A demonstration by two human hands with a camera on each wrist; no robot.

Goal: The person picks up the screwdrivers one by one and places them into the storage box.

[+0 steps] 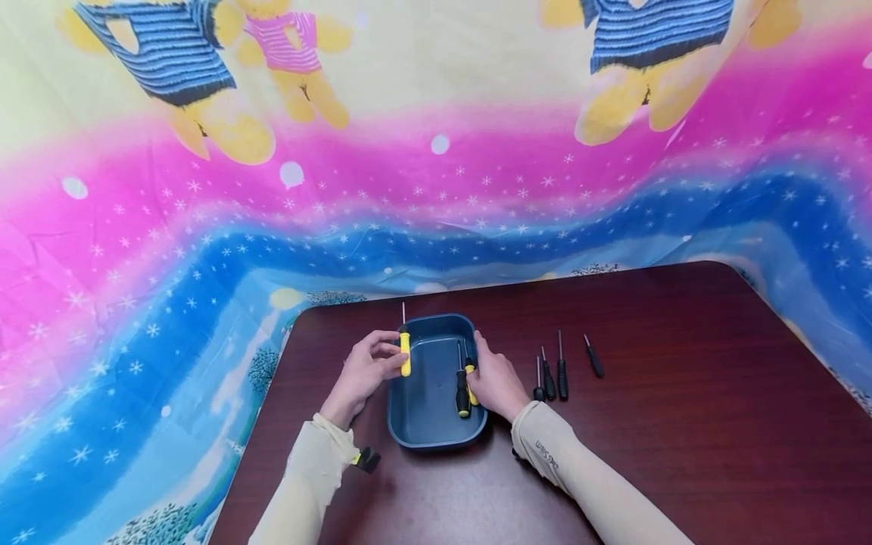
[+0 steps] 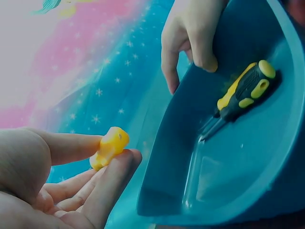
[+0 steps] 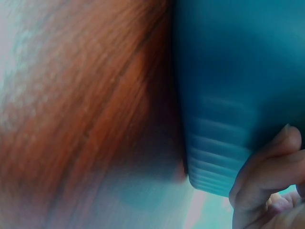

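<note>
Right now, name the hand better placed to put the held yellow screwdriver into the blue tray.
Left, most likely: the left hand pinches the yellow screwdriver near the blue tray, while the right hand grips the tray's right side.

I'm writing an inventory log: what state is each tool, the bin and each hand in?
Blue bin: upright, uncovered, on the table.
Left hand: pinching a yellow screwdriver.
Yellow screwdriver: held by its handle.
Right hand: holding the bin's wall.
Two screwdrivers in the bin: lying side by side.
Four black screwdrivers: on the table.
</note>
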